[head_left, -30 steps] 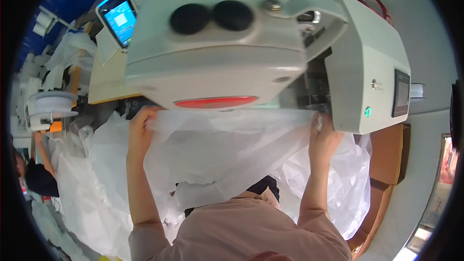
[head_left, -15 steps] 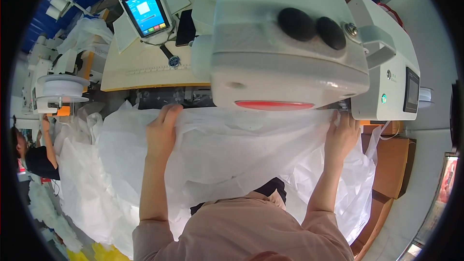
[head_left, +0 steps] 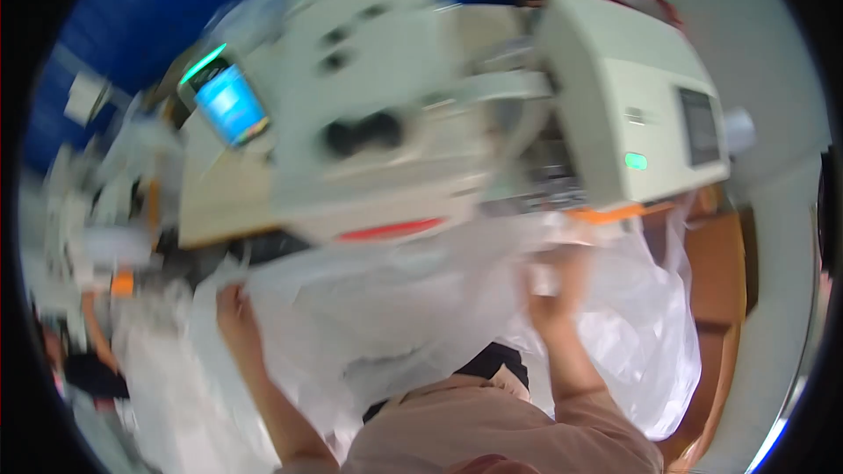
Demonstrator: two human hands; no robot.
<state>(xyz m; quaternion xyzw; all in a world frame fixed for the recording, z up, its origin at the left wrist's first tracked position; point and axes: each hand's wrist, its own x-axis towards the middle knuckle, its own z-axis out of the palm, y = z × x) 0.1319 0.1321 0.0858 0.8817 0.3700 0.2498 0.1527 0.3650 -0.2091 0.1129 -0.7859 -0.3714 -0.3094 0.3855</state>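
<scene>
A wide, thin white sheet, like a film or light nonwoven cloth, spreads over my lap below the sewing machine head. At its left part, my left hand is closed, with the fingers curled on the sheet's upper edge. My right hand is over the sheet at the right, below the orange strip at the foot of the white control box. Motion smears its fingers, so its grip does not show. The sheet's far edge passes close beneath the red strip on the machine head.
The white control box with a green light stands at the right. Cardboard boxes are below it. A lit touch panel rests on the pale tabletop. Another person's arm shows at the far left.
The view has swung and blurred, with the machine now further left in the picture. My left hand is lower and further left; my right hand has come nearer my body.
</scene>
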